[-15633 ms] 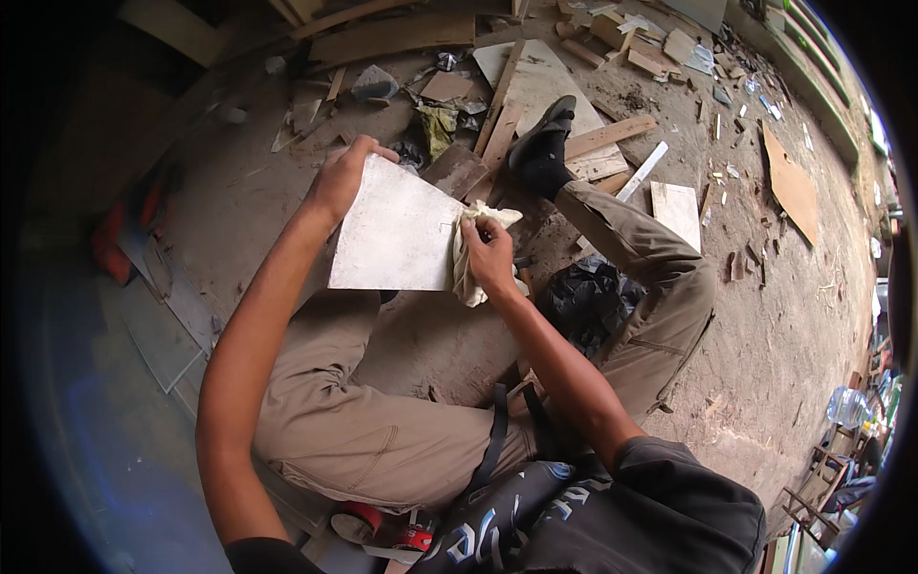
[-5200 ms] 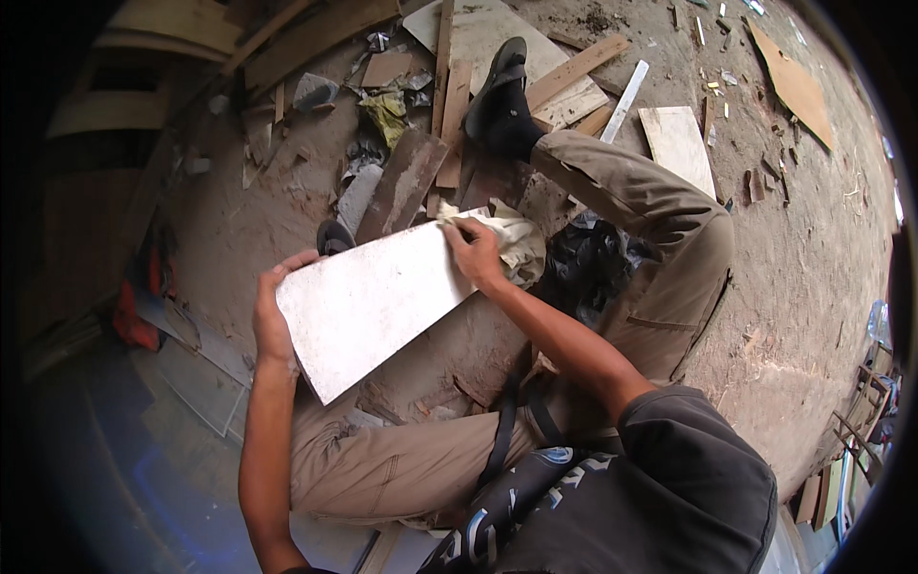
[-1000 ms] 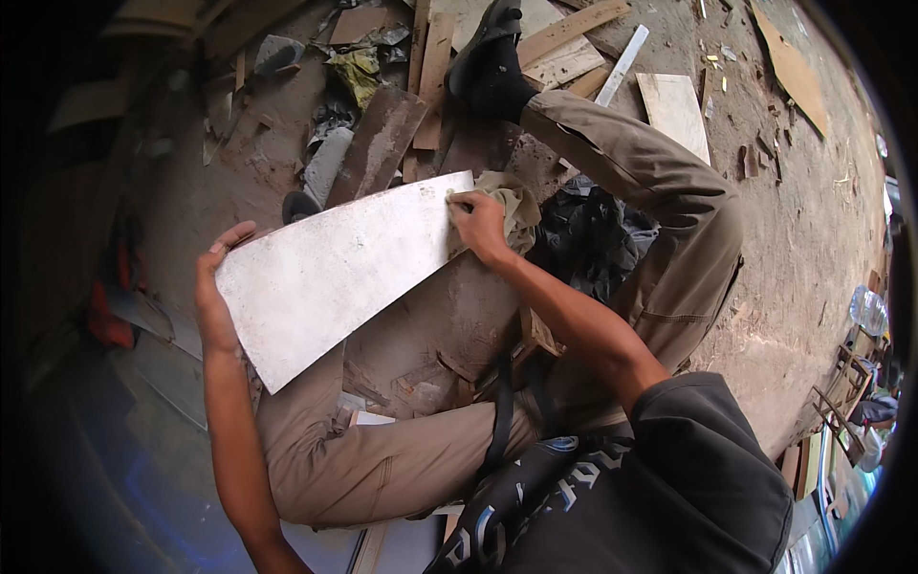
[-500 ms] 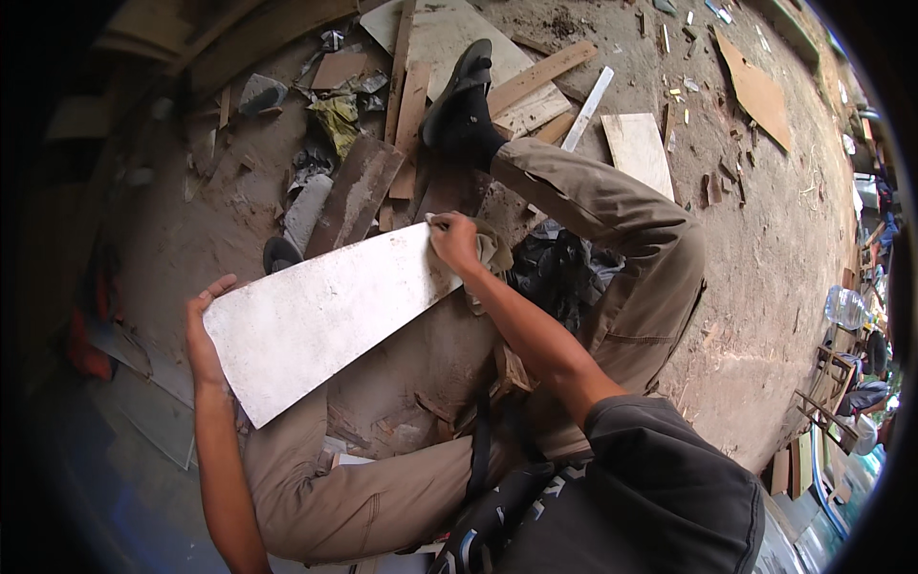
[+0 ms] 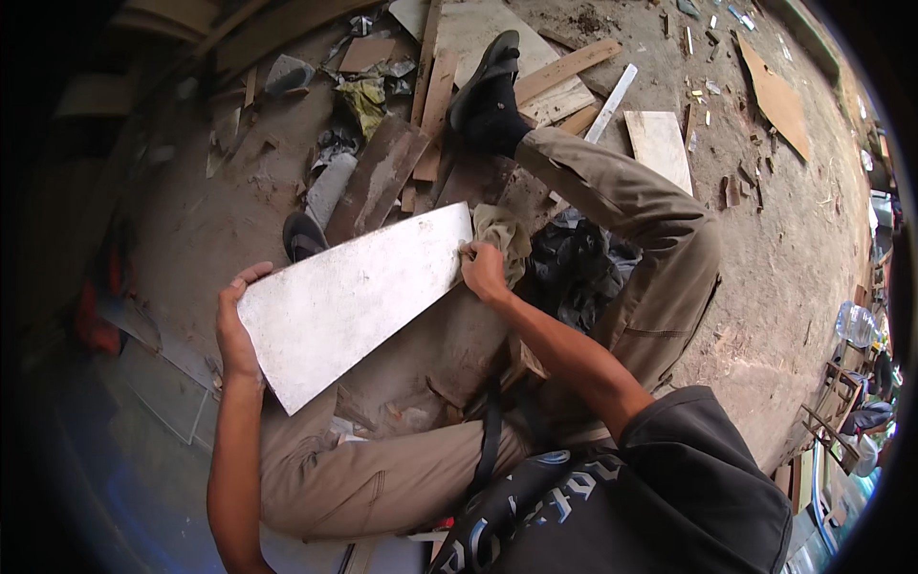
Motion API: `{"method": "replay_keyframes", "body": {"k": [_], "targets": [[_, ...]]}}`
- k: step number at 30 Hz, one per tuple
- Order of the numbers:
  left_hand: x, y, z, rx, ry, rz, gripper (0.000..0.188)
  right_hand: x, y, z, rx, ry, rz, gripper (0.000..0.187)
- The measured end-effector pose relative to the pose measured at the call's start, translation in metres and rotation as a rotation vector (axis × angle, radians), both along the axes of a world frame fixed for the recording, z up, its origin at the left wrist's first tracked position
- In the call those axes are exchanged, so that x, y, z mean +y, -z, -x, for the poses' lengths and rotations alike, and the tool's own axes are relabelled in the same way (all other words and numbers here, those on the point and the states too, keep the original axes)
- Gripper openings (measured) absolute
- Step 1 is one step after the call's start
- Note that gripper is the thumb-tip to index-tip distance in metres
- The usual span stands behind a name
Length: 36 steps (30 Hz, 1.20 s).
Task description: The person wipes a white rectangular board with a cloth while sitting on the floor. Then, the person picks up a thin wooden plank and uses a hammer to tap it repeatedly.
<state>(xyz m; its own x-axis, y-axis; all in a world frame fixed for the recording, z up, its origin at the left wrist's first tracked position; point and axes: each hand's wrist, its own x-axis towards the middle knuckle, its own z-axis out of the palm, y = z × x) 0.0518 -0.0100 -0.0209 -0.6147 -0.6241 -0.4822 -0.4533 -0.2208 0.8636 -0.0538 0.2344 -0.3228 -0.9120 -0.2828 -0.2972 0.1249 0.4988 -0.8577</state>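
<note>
A white flat board (image 5: 359, 301), with scuffed marks and a darker upper edge, lies slanted across in front of me. My left hand (image 5: 237, 325) is wrapped round its left end, the fingers over the upper corner. At the opposite end, my right hand (image 5: 486, 271) is closed, fingertips pinched together against the board's edge below the upper corner. Whether these fingers grip the board or some small thing is hidden. Just beyond them is a crumpled khaki cloth (image 5: 502, 237), partly behind the board and hand.
A black plastic bag (image 5: 579, 268) lies between the cloth and my bent right leg (image 5: 660, 239). Wooden planks (image 5: 378, 177), a pale board (image 5: 660, 148) and a brown sheet (image 5: 773, 96) lie scattered on the dirt floor. A sandal (image 5: 303, 234) shows beyond the board. Glass-like panes (image 5: 158, 383) are at left.
My right hand has moved down along the board's right end, uncovering its upper corner. The left hand keeps its grip. The whole view has shifted slightly.
</note>
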Motion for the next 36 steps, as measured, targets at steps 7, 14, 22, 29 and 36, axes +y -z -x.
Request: {"method": "replay_keyframes", "body": {"k": [7,14,22,29,36], "targets": [[0.004,0.003,-0.022,-0.012,-0.088,-0.047,0.051,0.014,0.012,-0.022,-0.078,0.083,-0.028,0.013],[0.011,-0.002,-0.009,0.044,-0.069,-0.078,0.051,0.011,-0.050,-0.051,-0.160,-0.022,0.077,0.015],[0.007,-0.002,-0.005,0.053,-0.076,-0.069,0.050,0.010,-0.014,-0.046,-0.149,0.037,0.088,0.013],[0.001,-0.003,-0.004,-0.046,-0.035,0.048,0.053,0.025,0.024,-0.026,-0.257,0.075,-0.068,0.013],[0.002,0.002,-0.005,-0.016,-0.063,0.047,0.054,0.005,-0.052,-0.053,-0.033,-0.096,0.292,0.014]]}}
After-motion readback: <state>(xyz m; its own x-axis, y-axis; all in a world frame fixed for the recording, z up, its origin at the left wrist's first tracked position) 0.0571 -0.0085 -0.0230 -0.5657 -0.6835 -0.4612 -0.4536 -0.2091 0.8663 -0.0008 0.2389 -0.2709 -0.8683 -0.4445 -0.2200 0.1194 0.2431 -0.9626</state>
